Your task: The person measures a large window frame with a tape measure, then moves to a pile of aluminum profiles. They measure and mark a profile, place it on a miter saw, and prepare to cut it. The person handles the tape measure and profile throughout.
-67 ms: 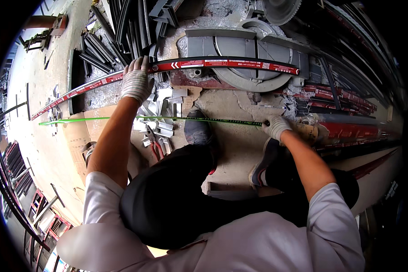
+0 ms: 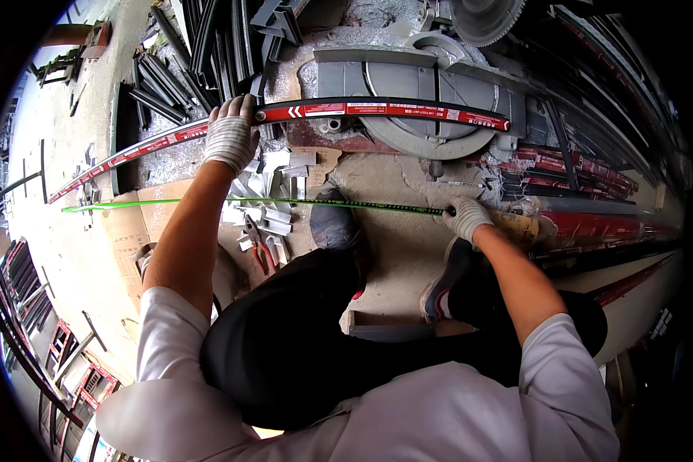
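My left hand (image 2: 231,137), in a striped work glove, is closed over a long metal profile (image 2: 399,110) with red printed film along its side. The profile lies across the grey round saw table (image 2: 408,83) and runs far out to the left. Gloved likewise, my right hand (image 2: 470,219) grips a tape measure at one end of its green blade (image 2: 300,202). Most of what sits inside that grip is hidden by the fingers. The blade stretches left, passing beneath my left forearm, nearer to me than the profile and roughly alongside it.
A toothed saw blade (image 2: 481,19) hangs over the saw table. Dark profiles (image 2: 165,88) are piled at the far left. Small metal offcuts (image 2: 266,189) and red-handled pliers (image 2: 260,245) lie by my shoe (image 2: 337,222). Red-filmed profiles (image 2: 593,223) are stacked at right.
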Demonstrator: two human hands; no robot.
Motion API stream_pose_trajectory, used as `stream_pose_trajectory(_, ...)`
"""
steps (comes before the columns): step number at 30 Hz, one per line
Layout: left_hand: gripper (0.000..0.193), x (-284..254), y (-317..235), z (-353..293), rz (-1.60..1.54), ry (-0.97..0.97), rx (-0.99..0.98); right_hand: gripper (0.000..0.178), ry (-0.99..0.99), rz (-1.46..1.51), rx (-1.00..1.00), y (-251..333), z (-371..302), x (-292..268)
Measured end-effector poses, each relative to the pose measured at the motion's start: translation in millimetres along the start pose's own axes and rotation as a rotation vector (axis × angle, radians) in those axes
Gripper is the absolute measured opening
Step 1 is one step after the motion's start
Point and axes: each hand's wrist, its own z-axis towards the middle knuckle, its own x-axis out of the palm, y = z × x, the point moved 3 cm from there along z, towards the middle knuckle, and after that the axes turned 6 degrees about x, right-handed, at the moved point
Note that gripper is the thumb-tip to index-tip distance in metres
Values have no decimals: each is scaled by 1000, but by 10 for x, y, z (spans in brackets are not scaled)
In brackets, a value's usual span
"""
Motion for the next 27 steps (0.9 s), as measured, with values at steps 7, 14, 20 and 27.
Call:
stream_pose_trajectory(7,29,279,120,224,33,-12,-72,45,-92,-129,-51,191,-109,-156)
stream_pose_trajectory(14,21,233,194,304,42,118,-85,31,-932,56,-544,739,-218,-1074)
stream_pose_trajectory(20,17,95,229,315,-136,110,-61,63,-965,-64,-383,957,213,-1732)
stream_pose_trajectory(27,28,-314,139,181,-85,231,-53,41,-601,-243,-233,770,247,-1981)
